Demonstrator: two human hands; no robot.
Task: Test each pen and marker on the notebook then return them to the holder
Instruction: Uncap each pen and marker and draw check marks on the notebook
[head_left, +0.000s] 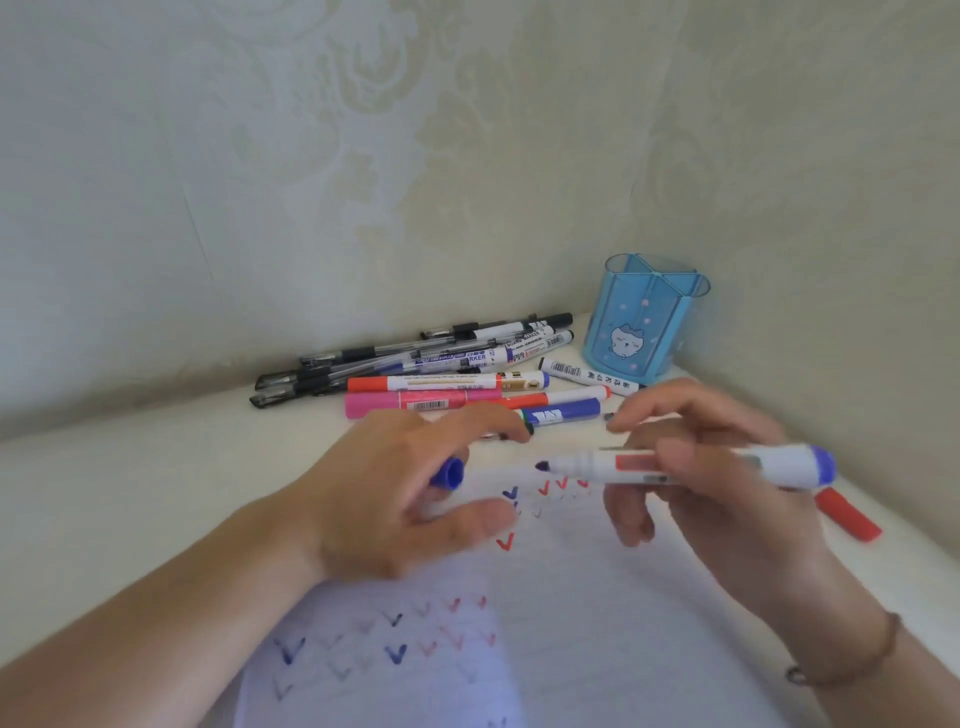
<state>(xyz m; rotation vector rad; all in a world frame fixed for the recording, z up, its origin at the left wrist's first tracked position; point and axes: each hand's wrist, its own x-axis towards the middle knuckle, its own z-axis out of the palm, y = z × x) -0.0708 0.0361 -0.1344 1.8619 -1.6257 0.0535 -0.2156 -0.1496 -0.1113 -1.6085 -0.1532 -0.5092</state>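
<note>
White desk, damask wallpaper, notebook, blue holder

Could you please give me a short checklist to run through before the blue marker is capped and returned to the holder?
1. Blue marker held in right hand: ok.
2. Blue cap in left hand: ok.
3. Cap opening faces the tip: ok.
4. Fresh blue mark on the notebook: cannot tell.
5. Holder upright, with room: ok.
</note>
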